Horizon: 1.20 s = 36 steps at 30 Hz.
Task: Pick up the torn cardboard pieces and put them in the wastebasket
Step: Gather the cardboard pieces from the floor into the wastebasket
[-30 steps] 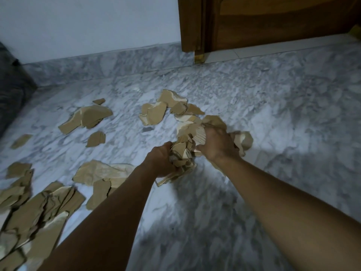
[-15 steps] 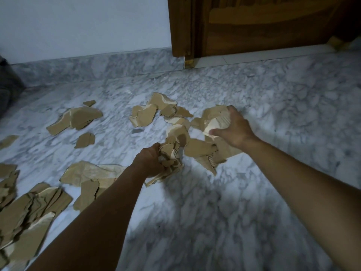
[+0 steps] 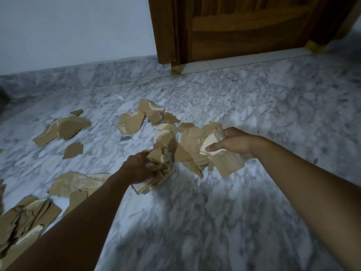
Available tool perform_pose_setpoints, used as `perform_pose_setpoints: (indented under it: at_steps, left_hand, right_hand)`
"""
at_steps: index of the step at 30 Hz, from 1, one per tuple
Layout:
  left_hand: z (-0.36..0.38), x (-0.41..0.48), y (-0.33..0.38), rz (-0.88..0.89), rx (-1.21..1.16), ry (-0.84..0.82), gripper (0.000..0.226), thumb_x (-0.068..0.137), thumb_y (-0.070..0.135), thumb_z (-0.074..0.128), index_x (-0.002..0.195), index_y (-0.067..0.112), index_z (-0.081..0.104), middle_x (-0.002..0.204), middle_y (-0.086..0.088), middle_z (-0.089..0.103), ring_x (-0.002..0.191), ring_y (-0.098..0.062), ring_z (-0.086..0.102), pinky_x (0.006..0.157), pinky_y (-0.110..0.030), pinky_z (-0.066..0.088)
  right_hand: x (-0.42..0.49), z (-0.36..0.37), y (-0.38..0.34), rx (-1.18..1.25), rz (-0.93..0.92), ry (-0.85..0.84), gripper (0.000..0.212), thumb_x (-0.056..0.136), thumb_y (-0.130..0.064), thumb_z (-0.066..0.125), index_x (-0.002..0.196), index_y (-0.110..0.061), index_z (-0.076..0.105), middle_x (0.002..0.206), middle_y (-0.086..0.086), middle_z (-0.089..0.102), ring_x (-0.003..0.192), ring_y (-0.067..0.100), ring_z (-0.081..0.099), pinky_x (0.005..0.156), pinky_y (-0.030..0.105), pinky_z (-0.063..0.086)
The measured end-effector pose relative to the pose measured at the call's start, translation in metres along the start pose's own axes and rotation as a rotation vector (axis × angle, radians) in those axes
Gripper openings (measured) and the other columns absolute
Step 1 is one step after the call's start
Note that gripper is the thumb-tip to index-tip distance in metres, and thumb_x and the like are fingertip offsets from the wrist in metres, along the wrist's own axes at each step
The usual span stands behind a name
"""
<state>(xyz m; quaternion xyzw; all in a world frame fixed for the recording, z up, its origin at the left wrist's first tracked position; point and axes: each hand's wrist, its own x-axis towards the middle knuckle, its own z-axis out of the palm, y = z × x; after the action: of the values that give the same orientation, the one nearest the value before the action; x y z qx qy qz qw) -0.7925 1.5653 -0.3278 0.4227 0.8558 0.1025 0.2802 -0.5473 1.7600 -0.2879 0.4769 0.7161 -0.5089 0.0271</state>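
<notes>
Both hands full here. The left hand is clenched round a crumpled wad of torn cardboard pieces, and the right hand pinches a flatter stack just beside it. I'd guess that's bunching for fewer trips. More scraps lie on the floor beyond and left of the hands. No wastebasket in shot.

Light was dim, cool and bluish. The marble floor read brightest at mid-left; a broad soft shadow lay across its near edge. Right hand and torn cardboard pieces were slightly motion-blurred. Door frame leaned, bent by wide-angle distortion.
</notes>
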Motion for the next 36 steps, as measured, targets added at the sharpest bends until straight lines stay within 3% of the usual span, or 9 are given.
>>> perform_pose_setpoints:
  at_steps: [6,10,14,17,21,25,29,33,36]
  left_hand:
    - [-0.047,0.001,0.069,0.126,-0.513,0.074,0.047,0.076,0.027,0.083,0.114,0.010,0.062,0.105,-0.001,0.069,0.094,-0.016,0.066,0.089,-0.035,0.053]
    - [-0.067,-0.012,0.151,0.380,-0.714,-0.140,0.012,0.091,-0.008,0.060,0.097,0.002,0.063,0.078,0.010,0.072,0.071,0.003,0.067,0.065,-0.014,0.053]
    - [-0.079,-0.037,0.229,0.511,-0.839,-0.461,0.040,0.094,-0.010,0.049,0.126,0.011,0.060,0.115,-0.006,0.071,0.104,-0.019,0.069,0.083,-0.032,0.058]
    - [-0.080,-0.064,0.283,0.452,-0.816,-0.639,0.034,0.095,-0.006,0.047,0.110,0.020,0.063,0.090,-0.003,0.074,0.073,-0.016,0.073,0.060,-0.029,0.059]
    - [-0.060,-0.117,0.352,0.528,-0.691,-0.877,0.048,0.085,0.008,0.060,0.132,0.004,0.053,0.112,-0.013,0.068,0.094,-0.029,0.069,0.085,-0.041,0.059]
    - [-0.029,-0.194,0.423,0.695,-0.512,-1.043,0.052,0.089,0.021,0.055,0.134,-0.003,0.047,0.127,-0.023,0.059,0.104,-0.036,0.065,0.089,-0.043,0.057]
    - [0.002,-0.293,0.484,0.873,-0.411,-1.100,0.080,0.059,0.043,0.065,0.124,-0.003,0.052,0.114,-0.016,0.059,0.098,-0.028,0.061,0.085,-0.041,0.049]
    - [0.050,-0.394,0.531,1.119,-0.319,-1.140,0.054,0.072,0.034,0.069,0.121,0.014,0.061,0.114,-0.010,0.070,0.106,-0.026,0.066,0.101,-0.049,0.048]
    - [0.095,-0.474,0.557,1.237,-0.326,-1.183,0.036,0.088,0.020,0.068,0.123,0.023,0.060,0.112,0.004,0.071,0.108,-0.017,0.066,0.098,-0.033,0.050]
  right_hand:
    - [-0.035,-0.020,-0.028,0.624,-0.054,-0.009,0.039,0.082,-0.019,0.079,0.119,-0.009,0.070,0.108,0.008,0.076,0.101,0.025,0.072,0.088,0.037,0.056]
    - [-0.066,-0.040,-0.051,0.752,-0.075,0.099,0.031,0.084,-0.019,0.075,0.113,-0.009,0.072,0.107,0.013,0.075,0.100,0.028,0.072,0.090,0.040,0.054]
    - [-0.112,-0.069,-0.048,0.886,-0.097,0.364,0.028,0.093,-0.018,0.065,0.120,-0.008,0.066,0.111,0.014,0.073,0.100,0.027,0.071,0.081,0.037,0.059]
    - [-0.164,-0.091,-0.028,0.897,-0.092,0.524,0.033,0.095,-0.021,0.064,0.126,-0.009,0.063,0.116,0.012,0.071,0.106,0.029,0.069,0.088,0.042,0.059]
    - [-0.265,-0.108,0.003,0.901,-0.039,0.804,0.031,0.095,-0.018,0.063,0.126,-0.014,0.060,0.119,0.009,0.068,0.104,0.026,0.069,0.083,0.037,0.058]
    - [-0.388,-0.109,0.031,0.869,0.005,1.058,0.022,0.094,-0.017,0.064,0.116,-0.022,0.061,0.116,0.007,0.069,0.103,0.023,0.069,0.085,0.036,0.058]
    - [-0.504,-0.108,0.059,0.860,0.093,1.292,0.021,0.097,-0.020,0.063,0.118,-0.021,0.063,0.116,0.004,0.069,0.102,0.017,0.068,0.078,0.027,0.057]
    - [-0.614,-0.100,0.104,0.731,0.163,1.527,0.030,0.094,-0.017,0.066,0.124,-0.021,0.061,0.114,-0.008,0.069,0.107,0.010,0.065,0.084,0.020,0.051]
    - [-0.692,-0.090,0.146,0.605,0.252,1.660,0.056,0.092,-0.024,0.070,0.142,-0.022,0.044,0.126,-0.009,0.061,0.116,0.008,0.057,0.098,0.026,0.046]
